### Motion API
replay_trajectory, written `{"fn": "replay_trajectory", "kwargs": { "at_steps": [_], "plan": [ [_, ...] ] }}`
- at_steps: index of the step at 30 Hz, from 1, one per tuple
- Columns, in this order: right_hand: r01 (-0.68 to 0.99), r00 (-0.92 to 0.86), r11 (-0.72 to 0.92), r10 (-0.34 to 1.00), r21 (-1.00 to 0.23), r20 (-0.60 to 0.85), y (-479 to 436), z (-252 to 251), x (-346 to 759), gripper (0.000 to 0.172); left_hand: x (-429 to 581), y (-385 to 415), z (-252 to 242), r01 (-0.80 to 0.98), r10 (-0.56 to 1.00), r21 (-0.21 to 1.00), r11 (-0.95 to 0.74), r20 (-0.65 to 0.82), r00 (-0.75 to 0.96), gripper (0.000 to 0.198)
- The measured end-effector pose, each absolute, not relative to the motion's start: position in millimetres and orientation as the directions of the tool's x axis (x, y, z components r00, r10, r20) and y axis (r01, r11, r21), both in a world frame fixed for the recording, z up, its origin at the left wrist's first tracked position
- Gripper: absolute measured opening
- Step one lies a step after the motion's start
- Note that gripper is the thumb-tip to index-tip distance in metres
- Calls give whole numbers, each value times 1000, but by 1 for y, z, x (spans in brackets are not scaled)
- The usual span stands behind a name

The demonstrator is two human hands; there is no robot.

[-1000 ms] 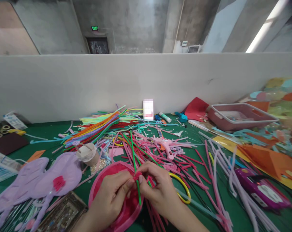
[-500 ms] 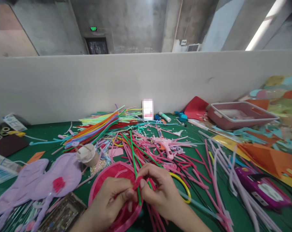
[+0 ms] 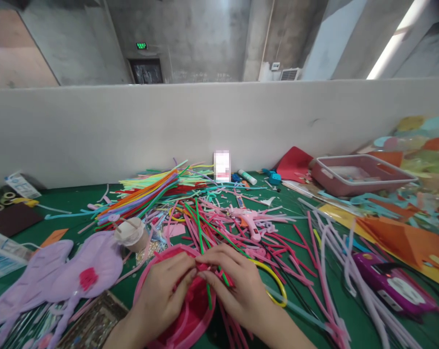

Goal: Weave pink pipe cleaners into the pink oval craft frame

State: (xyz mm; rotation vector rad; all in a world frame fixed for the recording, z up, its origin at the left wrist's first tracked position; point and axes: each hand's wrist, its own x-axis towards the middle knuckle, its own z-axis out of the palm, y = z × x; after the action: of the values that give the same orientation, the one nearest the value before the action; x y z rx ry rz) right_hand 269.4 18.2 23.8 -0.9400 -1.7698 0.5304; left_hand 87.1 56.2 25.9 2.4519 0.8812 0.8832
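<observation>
Over a deep pink bowl-like piece (image 3: 141,286), my left hand (image 3: 164,291) pinches a small red-pink piece (image 3: 203,266). The fingers of my right hand (image 3: 235,283) are closed on the same piece from the other side. Both sets of fingertips nearly meet and hide most of it. A green pipe cleaner (image 3: 199,228) runs down behind the fingertips, its lower end showing below them between the hands. Pink and red pipe cleaners (image 3: 230,334) lie under my right wrist.
Left are a lilac butterfly shape (image 3: 91,257), a paper cup (image 3: 132,235) and a dark tray (image 3: 95,322). Ahead lie bundled pipe cleaners (image 3: 142,194) and a pink glue gun (image 3: 252,225). Rightward are a purple device (image 3: 394,286), lilac strips (image 3: 350,261) and a pink basket (image 3: 365,186).
My hands have drawn closer together and risen slightly. The fingertips now cover more of the small red-pink piece, and my left hand's fingers have turned inward over it.
</observation>
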Motion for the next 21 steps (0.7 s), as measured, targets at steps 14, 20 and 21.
{"fn": "replay_trajectory", "kwargs": {
  "at_steps": [14,20,21],
  "plan": [
    [449,-113,603,771,-660,627,23,12,276,15,86,63,20,448,699,587,-675,312,644,28],
    [392,-32,539,818,-745,574,26,15,275,7,87,64,20,487,754,601,-633,337,564,27],
    [362,-30,511,842,-779,539,26,17,274,8,88,65,20,488,757,599,-635,358,546,27]
  ]
}}
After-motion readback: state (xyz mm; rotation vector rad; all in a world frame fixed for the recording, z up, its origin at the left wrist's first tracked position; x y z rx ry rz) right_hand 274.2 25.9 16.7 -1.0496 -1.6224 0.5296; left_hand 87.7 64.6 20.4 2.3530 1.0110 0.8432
